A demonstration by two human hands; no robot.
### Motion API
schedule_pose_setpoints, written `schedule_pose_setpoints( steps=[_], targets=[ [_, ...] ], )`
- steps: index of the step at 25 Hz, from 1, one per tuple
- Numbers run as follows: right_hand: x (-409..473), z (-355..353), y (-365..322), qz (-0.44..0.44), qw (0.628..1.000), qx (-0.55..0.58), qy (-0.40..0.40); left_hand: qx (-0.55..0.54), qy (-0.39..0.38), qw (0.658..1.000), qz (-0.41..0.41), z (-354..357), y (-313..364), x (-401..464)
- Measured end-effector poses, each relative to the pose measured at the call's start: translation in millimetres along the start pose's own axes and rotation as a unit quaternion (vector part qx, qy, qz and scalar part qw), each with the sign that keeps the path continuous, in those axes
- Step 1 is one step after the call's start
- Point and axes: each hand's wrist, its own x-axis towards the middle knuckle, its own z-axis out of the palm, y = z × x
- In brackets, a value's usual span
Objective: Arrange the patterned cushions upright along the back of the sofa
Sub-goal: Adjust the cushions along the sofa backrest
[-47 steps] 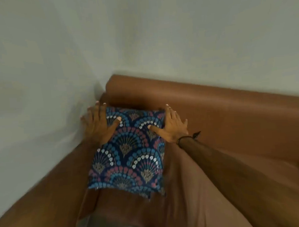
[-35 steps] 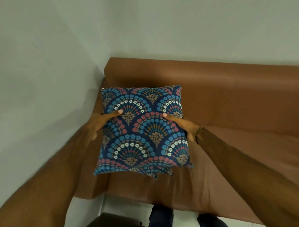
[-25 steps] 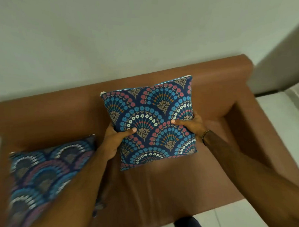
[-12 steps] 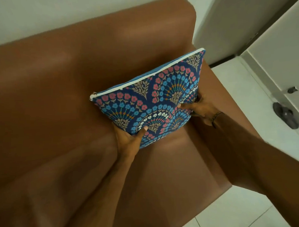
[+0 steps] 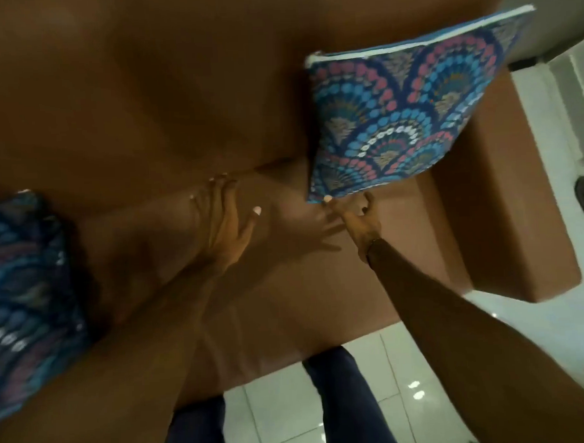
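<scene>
Resting cushion (image 5: 409, 105) just above right hand (image 5: 359, 218)

- Your right cushion (image 5: 400, 116): navy, with fan scallops of blue, pink and white dots and tan motifs, white piping on its top edge.
- Your left cushion (image 5: 23, 300): the same navy, blue and pink fans, blurred.
- Sofa (image 5: 144, 93): plain brown.
- Floor (image 5: 275, 413): glossy white tiles.
- Your trousers (image 5: 345, 406): dark blue.

Two patterned cushions (image 5: 409, 105) (image 5: 23, 300), one brown sofa (image 5: 144, 93), two hands (image 5: 224, 231) (image 5: 360, 218), two legs (image 5: 345, 403) (image 5: 196, 429)
</scene>
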Motion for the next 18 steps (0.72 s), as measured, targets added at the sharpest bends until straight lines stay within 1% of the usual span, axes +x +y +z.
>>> schedule_pose_setpoints(
  steps=[2,4,6,8,10,11,12,13,14,15,16,17,18],
  targets=[
    [-50,71,-4,-0.003,0.998,-0.019,-0.053,0.106,0.019,0.994,-0.008,-51,-65,-26],
    [-103,152,-10,-0.015,0.991,-0.043,-0.126,0.175,0.04,0.983,-0.046,-114,-130,-53],
    [-148,213,-19,-0.024,0.975,-0.074,-0.208,0.193,0.053,0.976,-0.09,-162,-184,-76],
    [-199,284,-25,-0.034,0.948,-0.102,-0.3,0.182,0.073,0.963,-0.183,-213,-250,-111],
    [-243,358,-22,-0.017,0.91,-0.129,-0.395,0.147,0.114,0.937,-0.294,-253,-315,-152],
    [-260,389,-20,-0.013,0.895,-0.136,-0.425,0.118,0.13,0.926,-0.335,-266,-341,-171],
    [-267,412,-15,-0.018,0.889,-0.139,-0.435,0.077,0.131,0.92,-0.363,-272,-362,-184],
    [-272,428,-12,-0.023,0.891,-0.135,-0.434,0.011,0.131,0.913,-0.386,-278,-376,-194],
    [-270,439,-5,-0.03,0.893,-0.128,-0.43,-0.071,0.142,0.896,-0.414,-282,-387,-200],
    [-270,442,-4,-0.03,0.898,-0.121,-0.423,-0.152,0.16,0.869,-0.442,-286,-392,-202],
    [-268,439,-3,-0.04,0.9,-0.112,-0.42,-0.21,0.182,0.843,-0.46,-290,-394,-201],
    [-265,433,-3,-0.049,0.901,-0.105,-0.419,-0.232,0.202,0.832,-0.462,-292,-392,-200],
    [-262,423,-5,-0.062,0.9,-0.102,-0.419,-0.236,0.217,0.831,-0.455,-292,-387,-198]
  ],
)
